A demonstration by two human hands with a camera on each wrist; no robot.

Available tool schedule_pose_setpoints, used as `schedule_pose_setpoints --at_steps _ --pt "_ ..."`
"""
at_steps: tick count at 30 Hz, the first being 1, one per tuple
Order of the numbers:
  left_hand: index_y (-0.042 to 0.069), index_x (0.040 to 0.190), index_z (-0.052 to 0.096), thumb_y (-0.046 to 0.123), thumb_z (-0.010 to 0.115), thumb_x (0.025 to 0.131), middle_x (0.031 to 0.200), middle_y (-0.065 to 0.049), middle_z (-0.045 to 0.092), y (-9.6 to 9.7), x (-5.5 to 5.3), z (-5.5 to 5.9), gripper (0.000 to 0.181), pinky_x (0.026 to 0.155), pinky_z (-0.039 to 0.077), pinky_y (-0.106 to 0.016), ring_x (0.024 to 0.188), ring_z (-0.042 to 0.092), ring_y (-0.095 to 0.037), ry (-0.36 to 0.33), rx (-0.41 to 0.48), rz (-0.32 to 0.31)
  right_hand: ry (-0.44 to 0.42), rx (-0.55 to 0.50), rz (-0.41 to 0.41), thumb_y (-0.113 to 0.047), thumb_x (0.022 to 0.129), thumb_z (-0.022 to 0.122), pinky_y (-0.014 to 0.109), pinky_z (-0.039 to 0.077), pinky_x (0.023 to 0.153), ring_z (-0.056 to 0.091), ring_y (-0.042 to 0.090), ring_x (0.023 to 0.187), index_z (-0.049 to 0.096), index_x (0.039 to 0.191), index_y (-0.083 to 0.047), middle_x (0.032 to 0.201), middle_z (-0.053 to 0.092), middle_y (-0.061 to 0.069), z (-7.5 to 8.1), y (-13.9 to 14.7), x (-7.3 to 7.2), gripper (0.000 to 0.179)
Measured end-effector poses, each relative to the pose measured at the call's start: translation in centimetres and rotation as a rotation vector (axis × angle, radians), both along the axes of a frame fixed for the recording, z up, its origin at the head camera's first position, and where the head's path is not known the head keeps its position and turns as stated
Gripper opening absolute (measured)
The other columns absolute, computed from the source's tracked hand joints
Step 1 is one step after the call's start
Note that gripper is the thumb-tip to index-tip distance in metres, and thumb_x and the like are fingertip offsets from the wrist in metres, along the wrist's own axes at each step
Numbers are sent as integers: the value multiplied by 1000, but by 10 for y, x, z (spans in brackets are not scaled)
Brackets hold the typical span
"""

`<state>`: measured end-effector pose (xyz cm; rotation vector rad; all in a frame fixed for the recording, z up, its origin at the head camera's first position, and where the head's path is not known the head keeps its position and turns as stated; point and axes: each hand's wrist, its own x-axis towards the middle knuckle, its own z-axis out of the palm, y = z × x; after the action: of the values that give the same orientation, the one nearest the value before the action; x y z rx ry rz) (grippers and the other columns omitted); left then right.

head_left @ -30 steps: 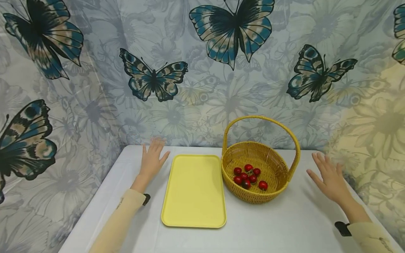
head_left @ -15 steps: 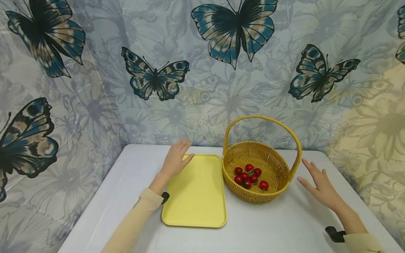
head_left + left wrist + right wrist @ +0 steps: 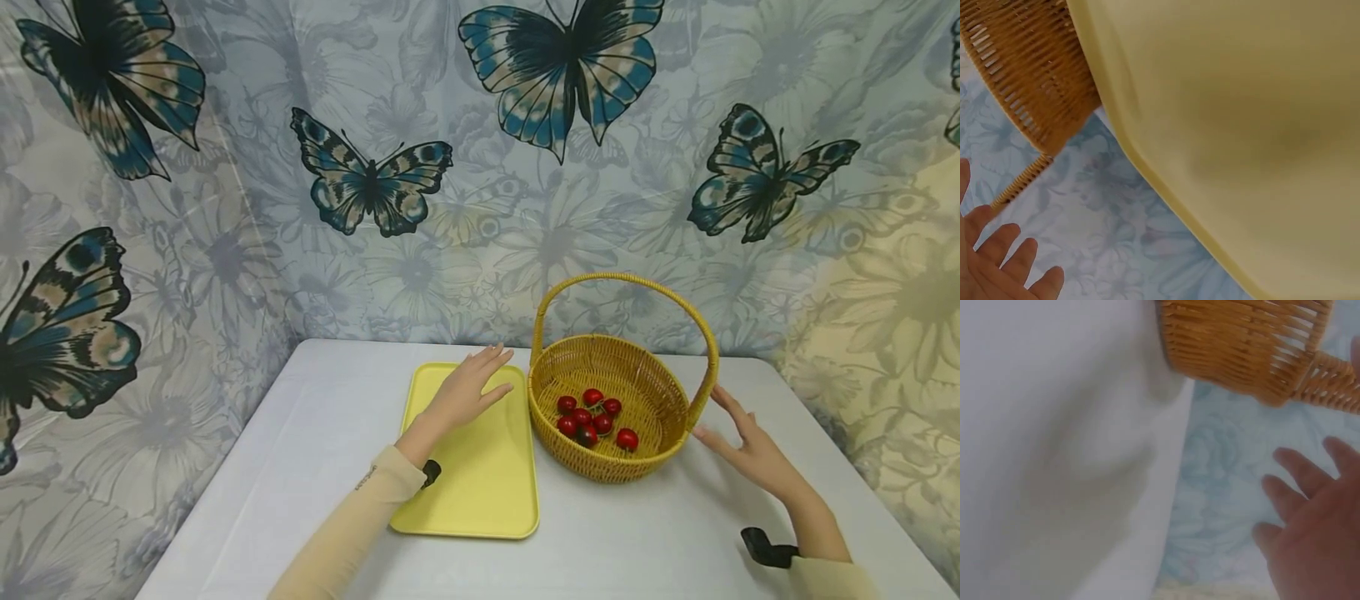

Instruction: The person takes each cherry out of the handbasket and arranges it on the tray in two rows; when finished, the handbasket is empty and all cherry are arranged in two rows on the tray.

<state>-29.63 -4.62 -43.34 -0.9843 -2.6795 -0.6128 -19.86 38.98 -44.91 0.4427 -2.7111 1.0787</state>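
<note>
A yellow wicker basket (image 3: 600,471) with a tall arched handle stands right of the middle of the table. Several red cherries (image 3: 588,421) lie inside it, toward its left side. Over the yellow tray (image 3: 480,500) hangs my left hand (image 3: 467,390), its fingers stretched toward the basket and holding nothing. My right hand (image 3: 753,454) is just right of the basket, fingertips close to the handle's base; whether they touch it I cannot tell. In the right wrist view the hand (image 3: 1322,531) is spread below the basket's woven side (image 3: 1235,344).
The tray lies flat just left of the basket, nearly against it. A white cloth (image 3: 300,467) covers the table. Behind and at both sides hangs a floral curtain (image 3: 480,250) with large butterflies. Both wrists wear black straps (image 3: 768,550).
My left hand has moved right, from beside the tray to above it. The right hand has come left, up to the basket's handle side. Basket, cherries and tray have stayed put.
</note>
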Motion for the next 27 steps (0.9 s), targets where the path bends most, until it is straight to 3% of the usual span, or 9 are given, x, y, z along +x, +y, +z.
schedule_pose_setpoints --at_steps 4,6,10,16,19,22,25,27 --pt "17 145 32 41 46 96 151 -5 28 14 3 2 57 113 22 -40 139 25 -20 -49 7 -46 -117 -2 -15 -23 94 55 67 -10 103 1 47 137 3 151 -15 146 16 35 3 -2 0 77" --pt "16 145 32 41 47 96 151 -5 28 20 5 3 57 114 22 -39 139 24 -21 -72 17 -73 -164 7 -23 -26 94 54 74 0 99 4 56 133 5 151 -15 146 16 34 4 -2 -1 76" --pt "17 145 33 42 48 94 151 -5 28 33 5 4 58 112 25 -38 139 26 -22 -106 22 -116 -211 -5 -2 -26 93 56 77 17 89 10 55 132 9 151 -17 149 16 28 5 -3 -6 74" --pt "18 144 34 35 52 93 149 -8 32 51 2 5 57 111 28 -34 137 30 -23 -162 27 -189 -229 -114 77 -18 94 56 75 13 93 11 53 132 10 150 -13 151 13 24 -1 -7 -13 73" --pt "17 144 34 33 53 93 148 -5 35 59 0 7 57 111 28 -31 136 32 -22 -199 44 -223 -230 -144 101 -16 94 54 72 17 95 15 53 131 10 150 -11 152 12 23 -5 -8 -15 71" --pt "16 143 36 30 54 93 146 -2 37 66 -4 6 55 110 29 -29 135 34 -18 -232 51 -250 -231 -124 95 -17 95 53 42 35 105 22 53 128 11 150 -9 151 14 24 -7 -8 -15 69" --pt "15 142 38 32 53 94 144 1 40 72 -9 3 53 108 31 -26 133 36 -15 -272 40 -268 -238 -106 83 -19 96 51 11 40 88 28 53 127 13 149 -6 149 18 26 -9 -8 -15 67" --pt "15 141 39 31 53 94 143 2 42 76 -13 1 52 108 32 -25 132 37 -14 -298 33 -278 -242 -97 75 -21 96 51 7 38 82 36 44 127 14 148 -5 147 21 27 -10 -8 -15 66"
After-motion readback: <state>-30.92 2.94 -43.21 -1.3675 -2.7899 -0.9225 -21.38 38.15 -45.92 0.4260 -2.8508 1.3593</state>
